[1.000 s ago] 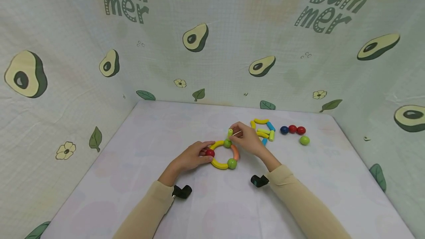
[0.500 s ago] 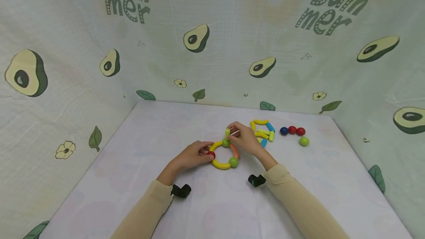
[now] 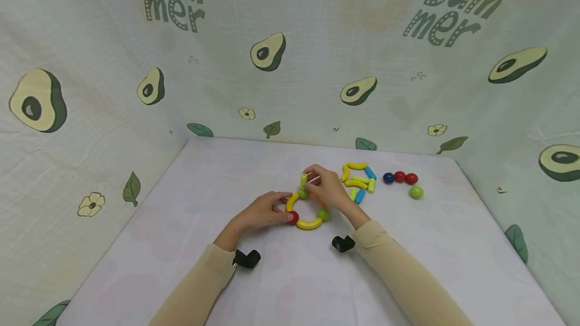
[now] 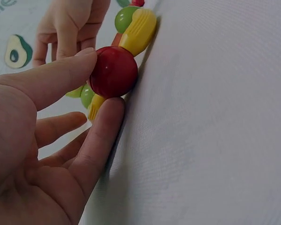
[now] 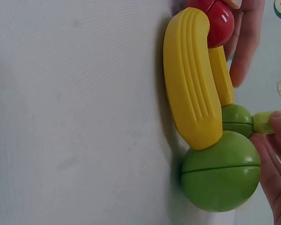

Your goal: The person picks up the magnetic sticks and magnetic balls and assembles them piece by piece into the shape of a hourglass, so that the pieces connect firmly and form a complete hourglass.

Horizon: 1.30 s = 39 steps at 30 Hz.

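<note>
A ring of toy pieces lies on the table: a red ball [image 3: 293, 217], two green balls, two yellow curved rods and an orange curved rod [image 3: 321, 200]. My left hand [image 3: 263, 211] pinches the red ball between thumb and a finger, as the left wrist view shows. On the ring's far green ball [image 3: 302, 193] stands a short light-green rod [image 3: 303, 180], upright. My right hand [image 3: 328, 187] pinches that rod with its fingertips. In the right wrist view, the near yellow curved rod [image 5: 192, 79] joins the other green ball [image 5: 220, 171].
Beyond my right hand lies a flat pattern of yellow curved rods [image 3: 357, 166], blue rods [image 3: 360, 196] and light-green rods. To its right sit a dark blue ball [image 3: 388, 178], two red balls [image 3: 411, 178] and a green ball [image 3: 416, 192]. Printed cloth walls border the table.
The ring has turned counterclockwise: the far green ball and its upright rod moved left with my right hand, while the red ball shifted right and toward me. Both hands keep their hold.
</note>
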Available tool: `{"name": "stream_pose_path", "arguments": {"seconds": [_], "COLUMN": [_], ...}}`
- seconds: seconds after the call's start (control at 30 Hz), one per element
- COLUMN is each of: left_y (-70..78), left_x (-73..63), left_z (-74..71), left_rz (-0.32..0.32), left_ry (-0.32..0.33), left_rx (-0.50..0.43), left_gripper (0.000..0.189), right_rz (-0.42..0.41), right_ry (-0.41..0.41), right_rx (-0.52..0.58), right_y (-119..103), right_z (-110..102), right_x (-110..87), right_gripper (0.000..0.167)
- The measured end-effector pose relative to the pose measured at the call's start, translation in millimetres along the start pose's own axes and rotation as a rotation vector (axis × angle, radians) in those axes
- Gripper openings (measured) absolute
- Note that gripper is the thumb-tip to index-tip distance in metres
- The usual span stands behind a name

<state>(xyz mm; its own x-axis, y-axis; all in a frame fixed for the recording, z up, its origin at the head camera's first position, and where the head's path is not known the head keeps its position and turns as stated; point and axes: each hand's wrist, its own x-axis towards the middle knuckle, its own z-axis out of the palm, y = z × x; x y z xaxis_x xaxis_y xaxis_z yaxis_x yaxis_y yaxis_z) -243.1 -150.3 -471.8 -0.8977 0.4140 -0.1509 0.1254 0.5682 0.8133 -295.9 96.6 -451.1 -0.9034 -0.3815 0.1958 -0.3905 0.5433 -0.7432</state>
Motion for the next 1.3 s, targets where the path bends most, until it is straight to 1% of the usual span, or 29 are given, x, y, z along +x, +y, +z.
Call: {"name": "stream_pose_path", "arguments": {"seconds": [0.2, 0.37, 0.57, 0.77, 0.9, 1.1, 1.3], "left_y": [0.5, -0.4, -1.6, -3.2, -0.7, 2.1, 4.9], "left_x": [-0.8, -1.3, -0.1, 3.3, 3.7, 6.8, 8.2], "left_z": [-0.3, -0.8, -1.7, 0.7, 2.3, 6.3, 9.1], "left_rz": [-0.017, -0.018, -0.018, -0.013, -0.017, -0.025, -0.05], "left_ry": [-0.016, -0.023, -0.03, -0.028, -0.001, 0.07, 0.109], "left_rx": [-0.057, -0.094, -0.146, -0.163, -0.156, -0.105, -0.089], "left_gripper": [0.076, 0.077, 0.074, 0.069, 0.063, 0.055, 0.055], "right_rz": [-0.016, -0.018, -0.006, -0.011, -0.017, -0.018, -0.025], "right_ry": [-0.001, -0.006, -0.003, 0.001, 0.001, -0.002, -0.002], "right_rx": [0.018, 0.024, 0.03, 0.031, 0.035, 0.033, 0.038], "right_y": [0, -2, -5, -5, -4, -6, -7], "right_z": [4, 6, 8, 9, 9, 10, 11], "right_x": [1.0, 1.8, 2.5, 2.6, 2.8, 2.7, 2.6], "right_gripper": [0.029, 0.029, 0.027, 0.027, 0.028, 0.029, 0.028]}}
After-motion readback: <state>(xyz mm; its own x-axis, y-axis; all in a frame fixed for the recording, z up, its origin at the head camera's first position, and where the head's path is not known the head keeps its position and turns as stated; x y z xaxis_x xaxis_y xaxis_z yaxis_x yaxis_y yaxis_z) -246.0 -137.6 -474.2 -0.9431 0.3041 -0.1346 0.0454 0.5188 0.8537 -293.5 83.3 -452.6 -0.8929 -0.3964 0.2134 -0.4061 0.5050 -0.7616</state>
